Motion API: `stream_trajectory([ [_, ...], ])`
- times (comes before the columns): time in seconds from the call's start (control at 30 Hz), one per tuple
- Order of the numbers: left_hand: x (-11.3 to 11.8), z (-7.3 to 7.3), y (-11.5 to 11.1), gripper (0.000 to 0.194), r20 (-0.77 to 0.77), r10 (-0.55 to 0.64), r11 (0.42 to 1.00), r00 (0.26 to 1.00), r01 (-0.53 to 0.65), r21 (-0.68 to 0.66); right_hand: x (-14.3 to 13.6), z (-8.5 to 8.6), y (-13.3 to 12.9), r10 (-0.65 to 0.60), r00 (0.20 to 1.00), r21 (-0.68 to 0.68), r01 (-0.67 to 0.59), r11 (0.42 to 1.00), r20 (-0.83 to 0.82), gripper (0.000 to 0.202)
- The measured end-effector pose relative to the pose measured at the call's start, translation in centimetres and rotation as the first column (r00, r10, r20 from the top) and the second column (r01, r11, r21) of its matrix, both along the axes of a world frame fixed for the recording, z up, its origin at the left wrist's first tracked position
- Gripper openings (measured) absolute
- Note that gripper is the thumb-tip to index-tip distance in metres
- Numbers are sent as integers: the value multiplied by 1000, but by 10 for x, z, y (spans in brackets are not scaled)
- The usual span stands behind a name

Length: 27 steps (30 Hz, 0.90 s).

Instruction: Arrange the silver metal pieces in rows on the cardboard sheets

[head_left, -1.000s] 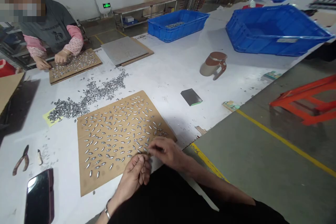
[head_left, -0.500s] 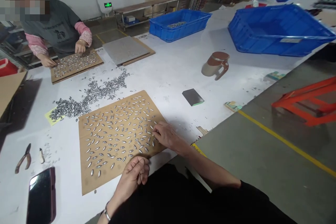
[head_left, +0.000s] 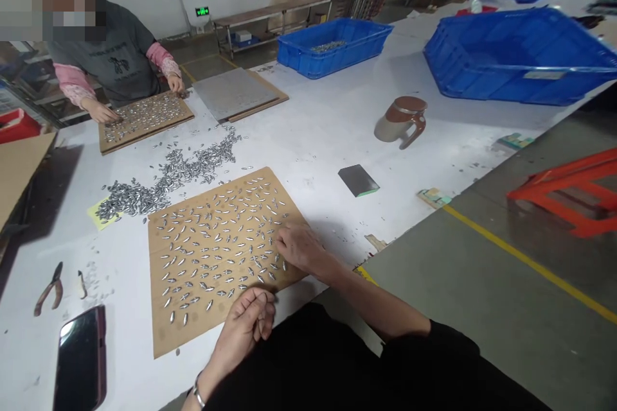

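Note:
A brown cardboard sheet (head_left: 161, 327) lies on the white table, covered with several small silver spindle-shaped pieces (head_left: 209, 304) set apart from one another. My right hand (head_left: 301, 248) rests over the sheet's right side, its fingers pinched together at the pieces; what they hold is too small to make out. Just off the sheet's front edge, my left hand (head_left: 250, 316) is closed, thumb against the curled fingers, and anything inside is hidden. Behind the sheet lies a long heap of loose silver pieces (head_left: 187, 167).
Left are pliers (head_left: 49, 289), a small knife (head_left: 81, 284) and a phone (head_left: 80, 359). Right stand a dark block (head_left: 358, 180), a brown mug (head_left: 403, 115) and blue crates (head_left: 332, 54). Across the table, a person's hands work at another board (head_left: 144, 123). An orange stool (head_left: 573, 186) stands beyond the edge.
My right hand has shifted slightly left over the sheet. My left hand keeps its closed pose. The other person's hand has moved to their board's far right corner. The whole view has shifted a little.

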<state>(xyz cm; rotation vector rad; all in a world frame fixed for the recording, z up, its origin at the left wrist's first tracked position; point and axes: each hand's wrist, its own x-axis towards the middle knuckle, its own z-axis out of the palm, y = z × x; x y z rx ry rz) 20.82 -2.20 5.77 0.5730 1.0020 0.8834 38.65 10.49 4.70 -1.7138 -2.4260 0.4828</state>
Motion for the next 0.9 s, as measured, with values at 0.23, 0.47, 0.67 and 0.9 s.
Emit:
stream_trajectory([
  [0.23, -4, -3, -1, 40, -18, -21, 999, 1000, 21, 31, 7, 3, 3, -49, 997, 6, 50, 999, -54, 23],
  [0.47, -34, 24, 7, 36, -75, 210, 977, 975, -206, 56, 37, 48, 44, -168, 979, 175, 187, 967, -117, 27],
  [0.67, -81, 33, 19, 43, -60, 569, 822, 820, -565, 69, 11, 72, 138, -8, 998, 116, 14, 993, -57, 24],
  [0.9, -105, 29, 25, 46, -4, 690, 723, 723, -690, -4, -84, 56, 233, 139, 990, -19, -138, 990, 24, 28],
])
